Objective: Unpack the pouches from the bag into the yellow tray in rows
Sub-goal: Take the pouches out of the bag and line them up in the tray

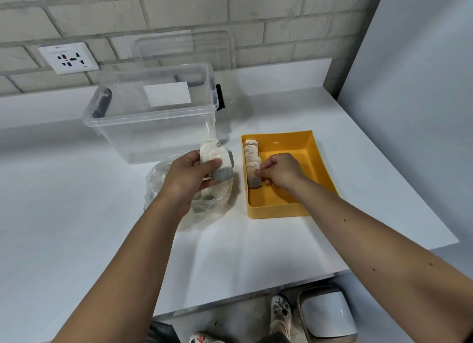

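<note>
Your right hand point(280, 171) pinches the nearest pouch point(254, 181) of the row point(251, 153) along the yellow tray's point(279, 210) left wall; your left hand point(186, 176) grips a stack of pouches point(217, 156) just left of it.

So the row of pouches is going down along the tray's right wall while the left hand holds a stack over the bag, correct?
Not quite. The head view shows the row of pouches along the left wall of the yellow tray, not the right. The left hand does hold a stack over the bag.
</note>
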`<state>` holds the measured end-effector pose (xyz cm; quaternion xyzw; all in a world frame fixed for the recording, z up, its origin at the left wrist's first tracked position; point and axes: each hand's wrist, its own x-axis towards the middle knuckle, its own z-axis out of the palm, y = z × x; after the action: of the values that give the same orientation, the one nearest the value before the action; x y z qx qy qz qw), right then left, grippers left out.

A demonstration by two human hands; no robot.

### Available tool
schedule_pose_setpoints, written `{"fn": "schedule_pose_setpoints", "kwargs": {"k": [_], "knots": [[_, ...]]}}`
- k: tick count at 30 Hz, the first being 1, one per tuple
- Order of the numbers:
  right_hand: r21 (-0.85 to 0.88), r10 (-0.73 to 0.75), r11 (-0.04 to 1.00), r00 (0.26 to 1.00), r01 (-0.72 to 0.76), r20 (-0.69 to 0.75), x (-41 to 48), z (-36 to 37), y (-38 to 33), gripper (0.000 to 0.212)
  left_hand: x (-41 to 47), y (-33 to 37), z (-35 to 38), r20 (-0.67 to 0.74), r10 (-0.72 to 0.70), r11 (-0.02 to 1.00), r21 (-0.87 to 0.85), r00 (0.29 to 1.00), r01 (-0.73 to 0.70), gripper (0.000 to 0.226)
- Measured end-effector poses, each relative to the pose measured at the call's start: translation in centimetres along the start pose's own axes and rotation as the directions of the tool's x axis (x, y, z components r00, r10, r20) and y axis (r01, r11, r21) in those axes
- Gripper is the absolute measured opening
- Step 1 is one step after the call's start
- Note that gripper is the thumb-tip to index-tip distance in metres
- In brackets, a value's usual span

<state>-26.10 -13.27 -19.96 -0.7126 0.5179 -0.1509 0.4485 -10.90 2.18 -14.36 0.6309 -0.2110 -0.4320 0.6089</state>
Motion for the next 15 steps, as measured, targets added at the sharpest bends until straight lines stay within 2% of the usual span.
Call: {"fn": "schedule_pose_setpoints", "kwargs": {"k": [4,6,8,10,11,12,15], "knots": [[-0.148,-0.041,0.988,0.998,0.035,-0.036,-0.1,0.1,-0.4,0.019,0.0,0.0,0.2,-0.007,-0.009,1.000,0.015,1.000,0.009,0.022],[-0.162,-0.099,0.984,0.988,0.079,-0.117,-0.8,-0.2,-1.0,0.024,-0.1,-0.1,0.4,-0.002,-0.023,1.000,0.010,1.000,0.023,0.023],[0.011,-0.163,0.986,0.971,0.167,-0.174,-2.2,-0.7,-2.1,0.023,0.0,-0.3,0.6,0.006,-0.040,0.999,-0.011,0.999,0.040,0.024],[0.307,-0.187,0.927,0.976,0.214,-0.115,-4.3,-0.9,-3.5,0.022,0.1,-0.5,1.1,0.015,-0.059,0.998,-0.032,0.998,0.059,0.022],[0.389,-0.209,0.894,0.975,0.224,-0.081,-5.3,-1.0,-3.9,0.022,0.2,-0.6,1.4,0.023,-0.068,0.997,-0.027,0.997,0.068,0.021],[0.391,-0.242,0.885,0.967,0.251,-0.074,-5.8,-0.9,-4.1,0.020,0.2,-0.6,1.7,0.036,-0.075,0.997,-0.023,0.997,0.076,0.020],[0.238,-0.285,0.921,0.950,0.308,-0.128,-5.9,-0.4,-3.7,0.017,-0.2,-0.6,2.6,0.070,-0.089,0.992,-0.083,0.994,0.095,0.021]]}}
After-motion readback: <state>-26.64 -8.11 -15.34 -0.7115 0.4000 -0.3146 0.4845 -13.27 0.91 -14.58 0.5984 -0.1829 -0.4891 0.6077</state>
